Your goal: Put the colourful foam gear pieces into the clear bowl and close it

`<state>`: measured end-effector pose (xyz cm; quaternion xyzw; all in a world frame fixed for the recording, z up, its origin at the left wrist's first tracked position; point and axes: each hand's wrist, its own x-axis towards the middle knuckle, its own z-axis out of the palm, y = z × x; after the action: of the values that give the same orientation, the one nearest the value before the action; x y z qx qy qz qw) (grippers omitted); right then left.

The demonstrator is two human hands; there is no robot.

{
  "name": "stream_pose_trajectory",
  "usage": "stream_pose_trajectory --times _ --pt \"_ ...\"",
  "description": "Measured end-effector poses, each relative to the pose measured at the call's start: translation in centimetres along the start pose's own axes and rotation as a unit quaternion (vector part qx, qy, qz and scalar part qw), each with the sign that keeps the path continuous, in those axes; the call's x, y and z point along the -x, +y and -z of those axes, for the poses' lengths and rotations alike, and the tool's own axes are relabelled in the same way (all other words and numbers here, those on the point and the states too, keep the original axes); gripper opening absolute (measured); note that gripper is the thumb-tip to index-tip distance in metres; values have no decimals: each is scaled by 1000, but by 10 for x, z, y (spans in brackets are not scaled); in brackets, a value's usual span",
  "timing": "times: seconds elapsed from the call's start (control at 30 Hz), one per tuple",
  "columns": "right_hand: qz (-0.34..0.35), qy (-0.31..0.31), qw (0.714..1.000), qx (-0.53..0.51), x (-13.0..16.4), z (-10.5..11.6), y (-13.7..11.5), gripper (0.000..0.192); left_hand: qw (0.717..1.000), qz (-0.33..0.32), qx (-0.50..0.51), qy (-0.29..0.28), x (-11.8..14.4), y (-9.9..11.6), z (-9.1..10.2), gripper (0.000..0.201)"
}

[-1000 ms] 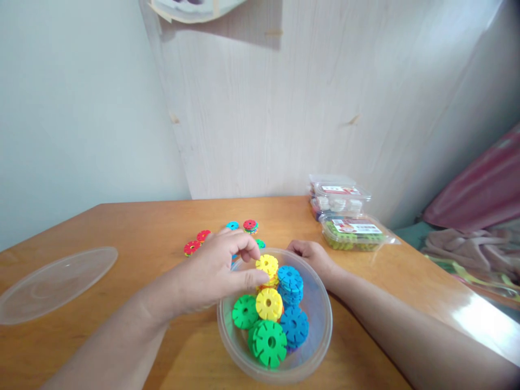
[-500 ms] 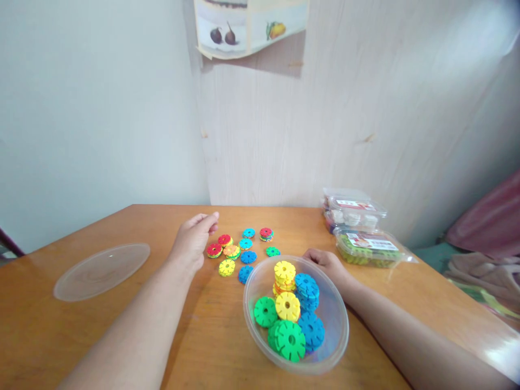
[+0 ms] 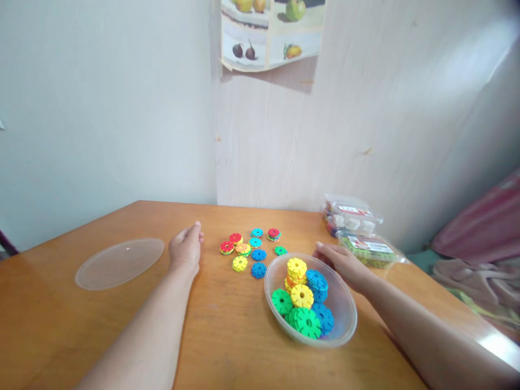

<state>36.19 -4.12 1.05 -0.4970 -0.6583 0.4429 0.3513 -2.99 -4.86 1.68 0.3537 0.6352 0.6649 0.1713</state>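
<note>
L hand (image 3: pixel 186 250) loosely curled, empty, on bare table (image 3: pixel 227 330); R hand (image 3: pixel 344 264) spread on bowl (image 3: pixel 349 314) rim.

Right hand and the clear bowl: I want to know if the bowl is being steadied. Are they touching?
Touching. The head view shows the right hand with its fingers resting against the far rim of the clear bowl.
</note>
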Motion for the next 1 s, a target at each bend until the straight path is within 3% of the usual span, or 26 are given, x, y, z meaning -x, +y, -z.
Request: stream_pose_trajectory --times 0.1,0.23,0.37,0.57,0.67,0.77,1.0 --pt "11 -2 997 80 -5 11 -18 47 999 -7 -4 53 -8 -14 -3 33" --pt "29 -5 985 168 -24 8 -51 33 997 -29 -57 31 -15 -27 -7 36" --pt "65 -62 953 290 -51 -23 -84 22 992 -49 -115 21 -20 -32 -8 39" --pt "56 -193 848 491 -75 -85 -114 37 988 -56 -144 13 -23 -35 -8 39" --pt "48 -207 797 565 -80 -105 -122 47 989 -52 -138 12 -23 -36 -9 39" --pt "39 -216 768 602 -84 -117 -123 52 989 -48 -137 7 -23 -37 -9 39" --pt "18 -189 755 628 -90 -129 -114 63 989 -47 -138 15 -25 -39 -12 36"
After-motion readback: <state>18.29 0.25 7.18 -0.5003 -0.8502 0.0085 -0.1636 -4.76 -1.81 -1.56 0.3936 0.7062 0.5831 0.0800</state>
